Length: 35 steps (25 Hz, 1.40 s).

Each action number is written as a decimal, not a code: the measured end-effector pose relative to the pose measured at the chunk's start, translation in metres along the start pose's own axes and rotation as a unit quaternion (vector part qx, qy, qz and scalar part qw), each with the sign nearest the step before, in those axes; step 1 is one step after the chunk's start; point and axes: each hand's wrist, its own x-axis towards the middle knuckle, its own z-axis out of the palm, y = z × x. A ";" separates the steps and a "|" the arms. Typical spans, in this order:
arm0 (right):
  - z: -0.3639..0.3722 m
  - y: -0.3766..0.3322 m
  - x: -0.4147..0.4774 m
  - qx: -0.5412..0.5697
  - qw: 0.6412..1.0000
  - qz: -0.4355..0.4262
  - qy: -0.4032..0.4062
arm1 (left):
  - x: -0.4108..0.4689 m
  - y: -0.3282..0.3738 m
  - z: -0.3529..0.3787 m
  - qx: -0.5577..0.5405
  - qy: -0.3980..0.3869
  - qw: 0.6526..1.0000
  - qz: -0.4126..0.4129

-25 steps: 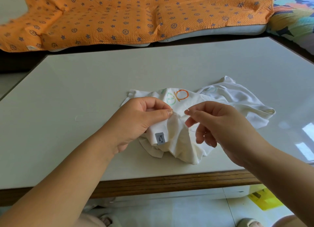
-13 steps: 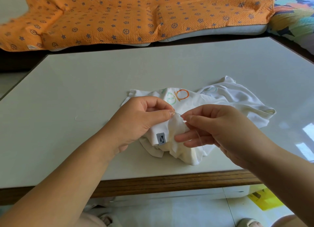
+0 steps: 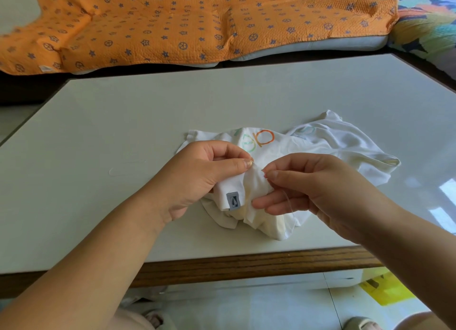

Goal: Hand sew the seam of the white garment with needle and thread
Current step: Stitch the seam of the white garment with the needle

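Note:
A crumpled white garment (image 3: 328, 147) with an orange and green print and a small grey label (image 3: 233, 200) lies near the table's front edge. My left hand (image 3: 197, 174) grips a raised fold of it between thumb and fingers. Just to its right, my right hand (image 3: 318, 189) pinches a thin needle (image 3: 262, 172) at the fold, thumb against forefinger. The other right fingers reach out under the cloth. A pale thread (image 3: 289, 203) loops down across my right palm. The needle's tip is barely visible against the fabric.
The white table (image 3: 123, 137) has a wooden front edge (image 3: 246, 265). Behind it lies an orange patterned blanket (image 3: 187, 21) on a cushion, with a colourful quilt (image 3: 429, 28) at the right. A yellow object (image 3: 385, 289) sits on the tiled floor below.
My right hand has shifted slightly left towards the fold. Its lower fingers uncurled and now reach under the cloth. My left hand has kept its grip.

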 end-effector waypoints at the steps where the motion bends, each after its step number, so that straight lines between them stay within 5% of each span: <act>1: 0.000 0.000 0.000 0.002 1.000 0.001 -0.001 | 0.000 0.000 0.000 -0.001 -0.001 1.000 -0.001; 24: 0.002 0.008 0.003 0.020 1.000 -0.020 -0.014 | 0.001 -0.006 0.006 0.022 -0.013 1.000 0.008; 35: 0.002 0.005 0.006 -0.050 0.997 -0.051 0.031 | 0.000 -0.006 0.011 -0.051 -0.028 0.996 -0.071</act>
